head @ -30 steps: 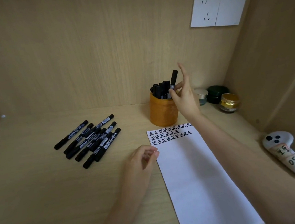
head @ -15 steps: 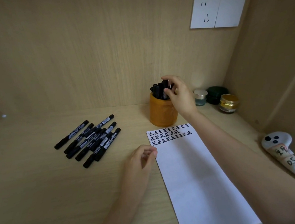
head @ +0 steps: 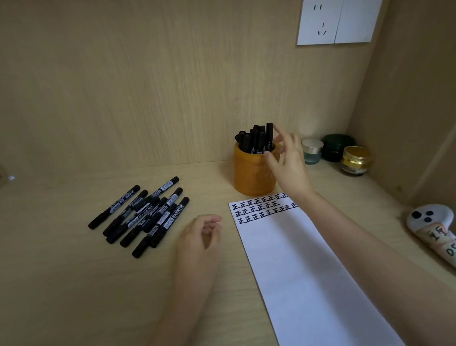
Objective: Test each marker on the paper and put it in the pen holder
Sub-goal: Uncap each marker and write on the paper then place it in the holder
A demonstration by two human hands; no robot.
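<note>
An orange pen holder (head: 251,176) stands at the back of the desk with several black markers (head: 257,139) upright in it. My right hand (head: 288,162) hovers just right of the holder with fingers spread and holds nothing. A pile of several black markers (head: 143,215) lies on the desk to the left. A white sheet of paper (head: 306,276) with three rows of black test marks at its top lies in front of the holder. My left hand (head: 199,238) rests on the desk between the pile and the paper, fingers loosely curled and holding nothing.
Three small jars stand at the back right: a clear one (head: 312,151), a dark green one (head: 336,146) and a gold-lidded one (head: 355,160). A white controller (head: 442,238) lies at the right. Wooden walls close in behind and on the right, with a socket plate (head: 338,18).
My right hand lowered a marker into the pen holder, let go of it and has drawn back to the right with fingers spread. My left hand has barely moved.
</note>
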